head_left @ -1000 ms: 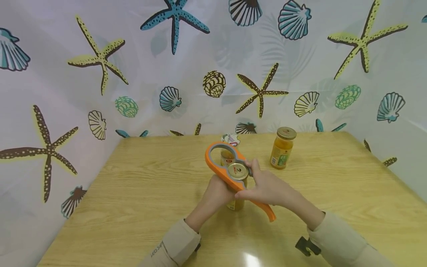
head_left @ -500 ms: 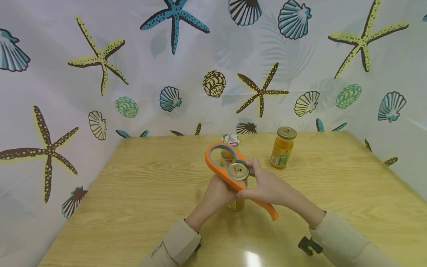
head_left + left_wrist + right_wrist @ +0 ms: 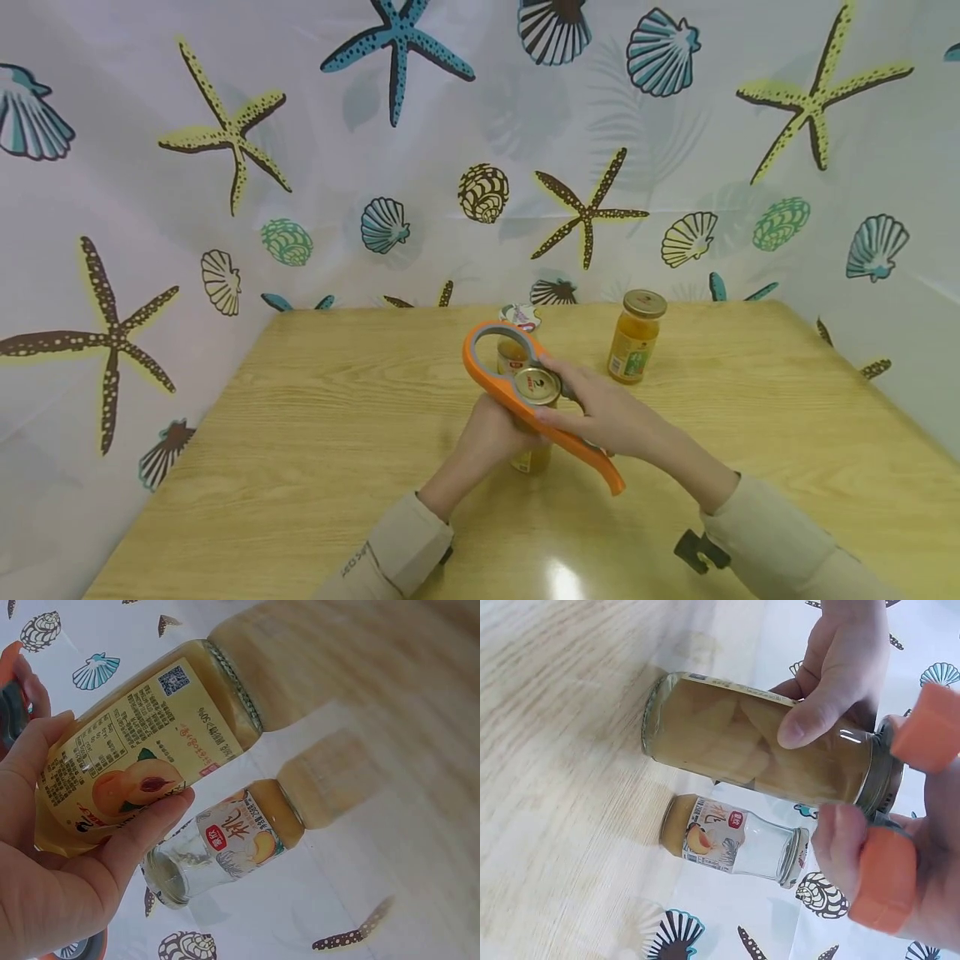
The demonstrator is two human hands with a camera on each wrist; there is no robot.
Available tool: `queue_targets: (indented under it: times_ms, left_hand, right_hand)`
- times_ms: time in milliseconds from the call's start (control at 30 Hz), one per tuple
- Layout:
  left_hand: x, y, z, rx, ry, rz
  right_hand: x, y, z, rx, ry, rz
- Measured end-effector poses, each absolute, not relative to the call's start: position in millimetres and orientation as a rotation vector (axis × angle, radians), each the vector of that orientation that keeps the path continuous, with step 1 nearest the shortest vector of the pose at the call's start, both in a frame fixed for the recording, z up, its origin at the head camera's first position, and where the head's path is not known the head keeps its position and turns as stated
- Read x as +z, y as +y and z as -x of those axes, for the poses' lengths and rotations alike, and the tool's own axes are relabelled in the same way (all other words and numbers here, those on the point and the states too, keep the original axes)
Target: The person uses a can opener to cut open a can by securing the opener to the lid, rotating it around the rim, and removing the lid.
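- Head view: left hand [image 3: 487, 433] wrapped round the tall peach jar [image 3: 531, 461], upright on the wood-grain table [image 3: 360, 392]. Right hand [image 3: 607, 412] grips the orange-and-grey jar opener [image 3: 506, 396], thumb on the orange arm. Jar's gold lid [image 3: 537, 385] sits inside the opener's section nearer the handles; larger loop sticks out past it. Smaller peach jar [image 3: 512, 354] just behind, partly hidden by that loop. Gold-lidded jar [image 3: 633, 346] with orange contents stands apart, far right.
- Left wrist view: thumb and fingers grasping the tall jar across its label [image 3: 124, 735], peach picture and QR code visible. Smaller jar near it, amber contents low in the glass.
- Right wrist view: right fingers curled on the opener, its orange parts either side of the lid end. Left thumb lies against the tall jar's glass. Seashell-print cloth [image 3: 780, 930] behind.
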State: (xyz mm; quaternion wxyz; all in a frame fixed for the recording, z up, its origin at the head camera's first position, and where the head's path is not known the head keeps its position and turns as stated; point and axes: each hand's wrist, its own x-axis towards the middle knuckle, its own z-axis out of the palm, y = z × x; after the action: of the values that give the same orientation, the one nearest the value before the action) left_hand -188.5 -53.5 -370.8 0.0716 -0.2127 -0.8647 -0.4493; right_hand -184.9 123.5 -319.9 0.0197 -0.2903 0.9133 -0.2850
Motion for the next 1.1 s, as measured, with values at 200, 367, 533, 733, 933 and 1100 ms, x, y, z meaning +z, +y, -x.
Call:
queue_targets:
  times_ms: [200, 367, 533, 733, 933, 1100]
  left_hand:
    - [-371, -53, 189, -1.31, -2.587, 0.655]
    - [-370, -53, 189, -1.249, -2.572, 0.653]
    - [-371, -52, 187, -1.268, -2.592, 0.629]
    - [-373, -53, 187, -1.256, -2.578, 0.636]
    - [-374, -55, 188, -1.314, -2.534, 0.69]
    - [-375, -58, 191, -1.395, -2.543, 0.719]
  right_hand:
    - [-314, 122, 185, -0.909, 2.69, 0.69]
    - [-309, 119, 186, -0.855, 2.689, 0.615]
    - [-308, 117, 185, -0.841, 2.675, 0.609]
    - [-308, 117, 184, -0.842, 2.658, 0.614]
    - [-311, 116, 187, -0.865, 2.676, 0.661]
    - [-316, 113, 191, -0.894, 2.76, 0.87]
